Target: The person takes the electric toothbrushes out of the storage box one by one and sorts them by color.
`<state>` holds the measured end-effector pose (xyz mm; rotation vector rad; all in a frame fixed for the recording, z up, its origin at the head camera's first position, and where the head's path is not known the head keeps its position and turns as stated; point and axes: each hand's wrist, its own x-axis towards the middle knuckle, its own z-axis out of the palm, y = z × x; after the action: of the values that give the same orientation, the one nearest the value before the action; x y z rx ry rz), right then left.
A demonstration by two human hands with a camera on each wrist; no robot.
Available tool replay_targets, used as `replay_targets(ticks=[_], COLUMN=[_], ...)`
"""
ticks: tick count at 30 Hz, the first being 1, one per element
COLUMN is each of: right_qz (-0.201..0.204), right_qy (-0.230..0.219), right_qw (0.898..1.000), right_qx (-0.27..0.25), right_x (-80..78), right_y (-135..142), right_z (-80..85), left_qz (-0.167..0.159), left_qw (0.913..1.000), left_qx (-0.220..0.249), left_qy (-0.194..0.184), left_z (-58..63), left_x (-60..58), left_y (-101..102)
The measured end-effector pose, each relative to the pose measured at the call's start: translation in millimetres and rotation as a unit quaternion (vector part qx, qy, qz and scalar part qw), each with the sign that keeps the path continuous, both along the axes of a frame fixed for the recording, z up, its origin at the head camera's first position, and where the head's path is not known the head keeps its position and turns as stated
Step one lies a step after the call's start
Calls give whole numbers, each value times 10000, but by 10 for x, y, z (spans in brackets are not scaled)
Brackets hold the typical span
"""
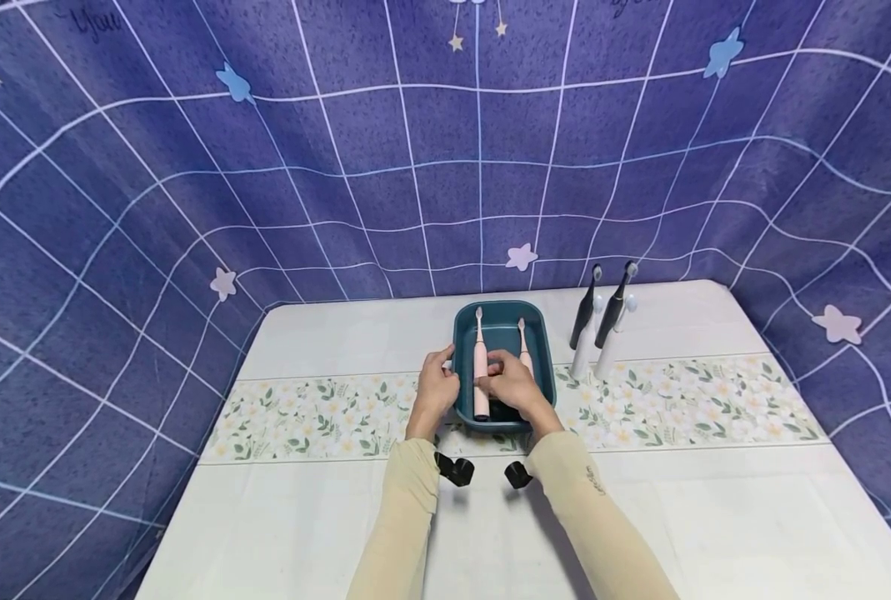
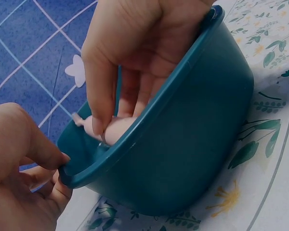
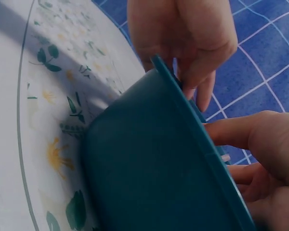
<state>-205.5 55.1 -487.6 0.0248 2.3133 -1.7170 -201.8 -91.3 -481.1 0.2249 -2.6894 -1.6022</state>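
A dark teal plastic basin [image 1: 499, 425] sits on the table in front of the person. The left hand [image 1: 437, 388] pinches its left rim between thumb and fingers, as the left wrist view shows. Inside, a pink electric toothbrush [image 1: 480, 360] lies lengthwise along the left side, brush head away from the person. Reaching into the basin from the right, the right hand [image 1: 516, 385] grips this toothbrush by its handle. A second pink toothbrush [image 1: 523, 333] lies at the basin's right side, its lower part hidden by the right hand.
Right of the basin stand two black electric toothbrushes [image 1: 583, 315] and two white ones [image 1: 583, 353], upright and close together. A white table [image 1: 325, 517] with a floral band [image 1: 302, 417] lies below. Blue star-patterned cloth [image 1: 355, 200] hangs behind and at both sides.
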Motion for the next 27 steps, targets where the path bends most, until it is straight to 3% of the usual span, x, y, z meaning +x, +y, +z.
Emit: replay_targets(ticks=[19, 27], right_qz=[-347, -495], right_qy=[713, 1303], right_qw=[9969, 9898], right_qx=[7, 300], right_x=[96, 183], right_y=[172, 205], right_z=[136, 255], left_qz=[90, 17], left_qw=[9999, 9998], left_qx=[-100, -93], left_qy=[103, 153], left_z=[-21, -19], left_x=[-6, 11], left_y=[28, 10])
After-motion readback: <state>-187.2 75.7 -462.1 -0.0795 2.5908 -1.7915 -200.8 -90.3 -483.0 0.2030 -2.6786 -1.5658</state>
